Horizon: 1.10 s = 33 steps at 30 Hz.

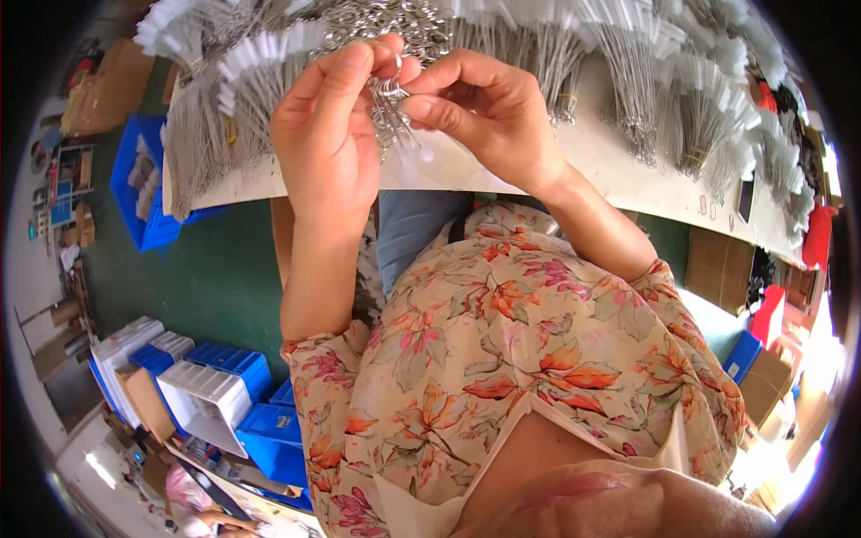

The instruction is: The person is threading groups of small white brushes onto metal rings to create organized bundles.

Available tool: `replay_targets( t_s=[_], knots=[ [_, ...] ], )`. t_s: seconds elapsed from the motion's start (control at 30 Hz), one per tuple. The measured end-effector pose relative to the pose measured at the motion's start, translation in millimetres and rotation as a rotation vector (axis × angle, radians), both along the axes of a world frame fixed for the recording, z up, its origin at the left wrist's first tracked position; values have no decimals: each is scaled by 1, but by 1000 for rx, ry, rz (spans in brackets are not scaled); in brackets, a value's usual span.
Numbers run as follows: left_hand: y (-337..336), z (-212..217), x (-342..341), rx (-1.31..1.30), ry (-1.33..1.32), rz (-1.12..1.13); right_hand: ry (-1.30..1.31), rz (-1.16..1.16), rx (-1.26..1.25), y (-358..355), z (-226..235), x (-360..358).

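Observation:
Above the near edge of the table, my two hands meet at a small metal ring [398, 66]. My left hand [330, 134] pinches the ring between thumb and fingers. From it hang several thin wire pieces [393, 112] with looped ends; their lower tips are blurred. My right hand [491, 112] has its thumb and forefinger closed at the looped ends, beside the ring; what lies between those fingertips is too small to make out. Just behind my hands lies a heap of shiny metal rings [386, 22].
Bundles of white-tipped wire brushes [632, 81] cover the pale table [610, 179] on both sides. A dark phone [746, 201] lies at its right edge. A blue bin [126, 193] stands left; blue and white crates [204, 403] sit lower left. Another person [186, 489] is beyond.

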<state>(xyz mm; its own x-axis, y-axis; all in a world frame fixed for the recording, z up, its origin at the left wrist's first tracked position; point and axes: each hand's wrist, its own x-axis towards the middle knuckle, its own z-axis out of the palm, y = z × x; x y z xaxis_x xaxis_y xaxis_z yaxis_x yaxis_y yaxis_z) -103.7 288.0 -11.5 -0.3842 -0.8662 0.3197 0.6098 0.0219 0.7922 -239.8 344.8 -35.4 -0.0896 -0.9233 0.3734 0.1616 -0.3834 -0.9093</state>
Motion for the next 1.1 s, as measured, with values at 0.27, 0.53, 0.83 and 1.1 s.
replay_targets(
  t_s=[0.27, 0.53, 0.83, 1.1],
  knots=[
    [-8, 10, 81, 55, -311, 345, 281, 7, 218, -4, -59, 5],
    [40, -115, 155, 66, -1364, -24, 471, 185, 563, 37, -111, 0],
    [12, -373, 164, -610, -1756, 24, 576, 152, 644, 42, -97, -8],
    [39, -380, 171, -202, -1551, 197, 529, 183, 595, 38, -83, -2]
  ],
)
